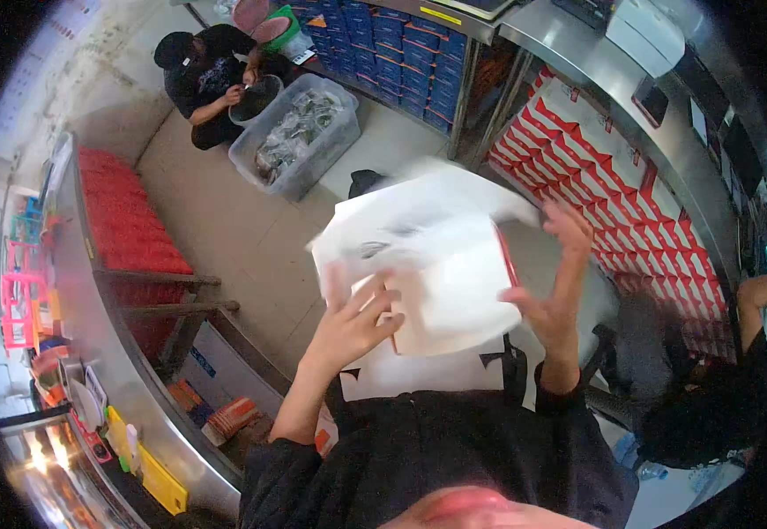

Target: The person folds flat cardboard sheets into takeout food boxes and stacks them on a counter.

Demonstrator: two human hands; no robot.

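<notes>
A white folding carton (463,295), partly folded and smeared by motion, is between my two hands over my lap. Its upper flaps fan out on the far side, and a red strip shows along its right edge. Fingers spread, my left hand (357,322) lies against the carton's near left side. At the right side my right hand (560,282) has its fingers apart, its thumb by the red edge and the other fingertips near the far flap. Under the carton, a flat white cardboard piece (423,375) with dark notches rests on my lap.
Red-and-white folded cartons (595,167) are stacked under the right counter, blue boxes (383,53) behind. Far left, a person (216,79) works by a clear plastic tub (326,163) of bagged items. Red packs (128,212) fill the left shelf. Another person (710,397) is at right.
</notes>
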